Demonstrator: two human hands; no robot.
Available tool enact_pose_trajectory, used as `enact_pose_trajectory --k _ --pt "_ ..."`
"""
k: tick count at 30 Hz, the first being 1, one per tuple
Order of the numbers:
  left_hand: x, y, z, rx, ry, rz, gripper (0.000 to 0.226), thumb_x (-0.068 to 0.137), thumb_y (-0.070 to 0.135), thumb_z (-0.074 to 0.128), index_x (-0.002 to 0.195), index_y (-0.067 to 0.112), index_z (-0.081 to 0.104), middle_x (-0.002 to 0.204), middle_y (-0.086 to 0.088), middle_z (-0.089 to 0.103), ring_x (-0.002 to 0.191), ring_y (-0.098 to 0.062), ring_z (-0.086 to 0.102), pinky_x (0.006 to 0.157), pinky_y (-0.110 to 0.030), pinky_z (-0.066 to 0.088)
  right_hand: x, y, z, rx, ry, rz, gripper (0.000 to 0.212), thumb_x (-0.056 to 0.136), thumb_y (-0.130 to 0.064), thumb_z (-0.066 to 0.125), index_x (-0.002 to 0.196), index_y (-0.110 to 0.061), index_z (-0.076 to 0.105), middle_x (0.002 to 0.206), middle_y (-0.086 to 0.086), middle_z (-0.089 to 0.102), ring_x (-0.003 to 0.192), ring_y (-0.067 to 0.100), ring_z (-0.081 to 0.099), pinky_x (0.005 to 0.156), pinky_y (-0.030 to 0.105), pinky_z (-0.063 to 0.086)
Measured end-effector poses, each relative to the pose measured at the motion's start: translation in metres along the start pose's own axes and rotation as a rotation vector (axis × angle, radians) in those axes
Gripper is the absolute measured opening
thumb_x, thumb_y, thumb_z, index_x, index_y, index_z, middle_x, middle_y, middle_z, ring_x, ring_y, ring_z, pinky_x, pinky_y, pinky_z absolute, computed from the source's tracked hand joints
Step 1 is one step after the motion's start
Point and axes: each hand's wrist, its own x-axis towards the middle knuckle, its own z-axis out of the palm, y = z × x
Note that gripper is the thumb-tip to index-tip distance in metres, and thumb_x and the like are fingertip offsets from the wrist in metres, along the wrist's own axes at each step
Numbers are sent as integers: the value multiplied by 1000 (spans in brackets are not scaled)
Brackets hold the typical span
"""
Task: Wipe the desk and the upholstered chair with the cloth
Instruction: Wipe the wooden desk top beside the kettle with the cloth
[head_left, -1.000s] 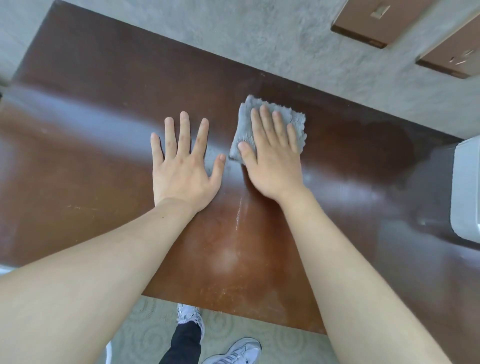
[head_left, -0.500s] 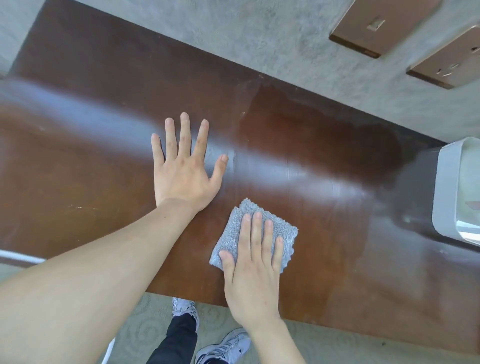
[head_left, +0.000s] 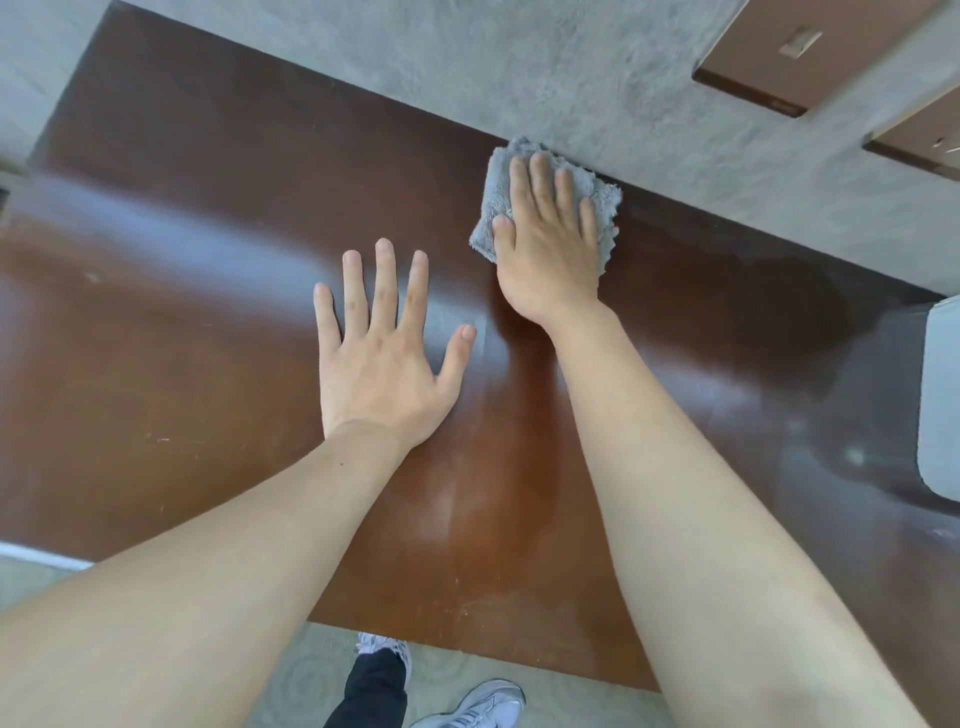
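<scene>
cloth (head_left: 597, 200): grey, folded to a rough square, laid flat on the desk (head_left: 208, 234) at its far edge, touching the wall (head_left: 519, 62) line.
cloth vs right hand: directly under the right hand (head_left: 545, 244); only the far and side margins are seen past the fingers, so no reach is needed.
right hand state: fingers extended and kept close together, palm pressed flat onto the cloth; nothing is pinched.
left hand (head_left: 382, 364): fingers spread wide, palm flat on bare wood, just beside and nearer than the right hand, apart from the cloth; judged as a brace only.
nearer hand: right, since the cloth is already covered by it.
cloth axis: nearly square, so a long axis is hardly told; edges are turned slightly clockwise from the desk edge, with one corner pointed at the wall.
stroke axis: forearm is lined up near-to-far, so a pull back toward the near edge is judged likely.
open surface: bare desk is seen left and right of the cloth.
chair: not in view; judged not yet wiped.
risk: cloth may bunch against the wall.
</scene>
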Motion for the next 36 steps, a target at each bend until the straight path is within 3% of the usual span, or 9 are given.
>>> enact_pose_trajectory --k 4,7,12,17,19,25,30,32,36 --pt "-1 0 -2 -12 -12 1 78 97 68 4 161 24 7 170 -6 1 155 -31 -4 124 -55 3 -43 9 1 -26 -23 -203 56 107 -32 23 160 -22 7 168 -2 1 155 18 -4 125 42 -1" --pt "-1 0 -3 -10 -14 7 78 97 68 2 161 25 7 170 -6 2 155 -30 -4 124 -55 4 -95 20 7 -18 9 -198 58 105 -32 26 160 -20 12 168 -2 7 155 16 0 125 41 3" --pt "-3 0 -3 -5 -24 7 78 97 68 2 161 25 7 170 -5 2 155 -31 -4 124 -55 3 -131 56 9 -25 49 78 62 102 -38 22 160 -17 13 167 0 11 155 17 4 126 40 7" --pt "-1 1 -2 16 -36 4 77 97 67 4 161 24 5 170 -5 1 155 -33 -5 124 -54 2 -58 57 -1 20 155 456 65 104 -37 23 159 -8 4 168 8 3 155 24 0 124 47 3" --pt "-1 1 -3 19 -34 6 77 97 67 6 161 23 5 170 -6 1 155 -33 -5 123 -54 2 -28 36 -1 72 157 513 67 103 -39 23 159 -7 2 168 9 -1 154 26 -4 124 50 -1" --pt "1 1 -4 13 -20 10 79 96 68 4 161 23 8 169 -7 5 155 -34 -2 123 -55 3 2 -40 11 51 89 95 67 103 -42 23 159 -14 2 168 5 -5 154 24 -8 123 46 -9" --pt "0 0 -4 14 -9 7 78 97 68 8 161 24 9 169 -6 6 155 -32 -2 123 -54 3 -6 -17 7 -13 44 -150 62 105 -41 21 160 -17 3 168 -1 -2 154 17 -6 124 40 -5" --pt "0 -2 -3 20 0 2 78 97 68 10 161 24 9 169 -5 5 155 -31 -2 124 -53 3 -15 11 2 -28 71 -110 62 105 -41 20 160 -17 4 168 -1 -1 154 16 -4 125 39 -4" --pt "0 0 0 40 13 2 78 96 67 17 161 24 10 169 -6 6 155 -32 0 123 -54 4 -41 84 -5 -41 146 151 61 106 -37 22 159 -12 8 168 4 5 155 20 1 125 42 2"
